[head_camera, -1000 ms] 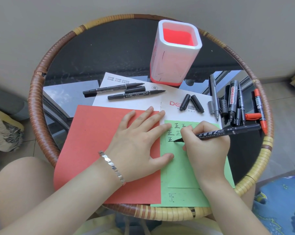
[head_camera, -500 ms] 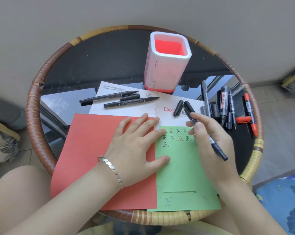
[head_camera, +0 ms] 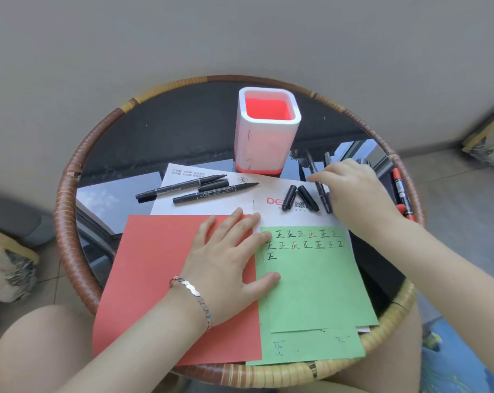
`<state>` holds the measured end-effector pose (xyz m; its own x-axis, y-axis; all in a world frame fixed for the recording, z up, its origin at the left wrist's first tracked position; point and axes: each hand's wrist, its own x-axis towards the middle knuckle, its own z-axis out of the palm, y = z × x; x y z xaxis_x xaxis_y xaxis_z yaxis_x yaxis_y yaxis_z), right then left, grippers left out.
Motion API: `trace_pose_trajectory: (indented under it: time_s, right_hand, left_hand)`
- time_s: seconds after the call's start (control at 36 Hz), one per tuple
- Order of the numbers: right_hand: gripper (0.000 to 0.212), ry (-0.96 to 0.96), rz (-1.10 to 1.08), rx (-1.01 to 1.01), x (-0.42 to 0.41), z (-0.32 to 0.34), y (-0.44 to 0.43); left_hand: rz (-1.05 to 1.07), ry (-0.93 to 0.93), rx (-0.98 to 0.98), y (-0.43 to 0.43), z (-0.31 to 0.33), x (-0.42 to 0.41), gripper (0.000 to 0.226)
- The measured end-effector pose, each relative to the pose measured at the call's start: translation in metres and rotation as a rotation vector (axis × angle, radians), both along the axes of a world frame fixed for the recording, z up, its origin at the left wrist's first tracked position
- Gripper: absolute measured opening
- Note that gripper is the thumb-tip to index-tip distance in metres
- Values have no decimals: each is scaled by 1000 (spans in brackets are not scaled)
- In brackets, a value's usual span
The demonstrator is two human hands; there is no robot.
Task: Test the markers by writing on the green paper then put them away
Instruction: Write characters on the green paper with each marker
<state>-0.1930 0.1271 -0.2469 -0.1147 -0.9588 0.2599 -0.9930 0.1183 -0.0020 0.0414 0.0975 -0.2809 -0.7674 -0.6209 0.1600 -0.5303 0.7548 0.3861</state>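
Note:
A green paper [head_camera: 311, 285] with rows of written characters lies on the round table, front right. My left hand [head_camera: 226, 256] lies flat, fingers spread, across the red paper [head_camera: 160, 273] and the green sheet's left edge. At the far right, my right hand [head_camera: 356, 191] reaches over the pile of markers, its fingers lying across a thin black pen [head_camera: 321, 191]. Whatever is under its palm is hidden. Two uncapped black markers [head_camera: 214, 192] lie on the white sheet [head_camera: 166, 205]. Two loose black caps [head_camera: 298, 197] lie near the pile.
A white pen holder [head_camera: 268, 131] with a red inside stands at the back of the table. A red marker [head_camera: 400, 191] lies by the right rim. The wicker rim [head_camera: 69, 222] rings the dark glass top. My knees are below the table.
My right hand stopped writing, lifted the black marker off the green paper and carried it to the marker pile at the right. My left hand has stayed flat on the papers.

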Motion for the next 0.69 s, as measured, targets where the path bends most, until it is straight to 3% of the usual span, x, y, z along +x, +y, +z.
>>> trace_pose_trajectory:
  time_s: [0.11,0.25,0.36,0.58,0.69]
  right_hand:
    - [52,-57,-23,-25,-2,-4,-2]
    - [30,-236,-194,-91,-12,10,1]
    - [25,-297,-297,19,-15,12,-3]
    - [35,-306,-478,92,-12,10,-20]
    - [39,-574,-510,32,-9,18,-17]
  left_hand:
    - [-1,3,4,0,-1,0,53]
    - [-2,5,-7,-1,-2,0,52]
    - [-2,5,-12,-1,-3,0,52]
    - [-4,13,-12,-1,-2,0,50]
    - [-1,9,-14,-1,-2,0,50]
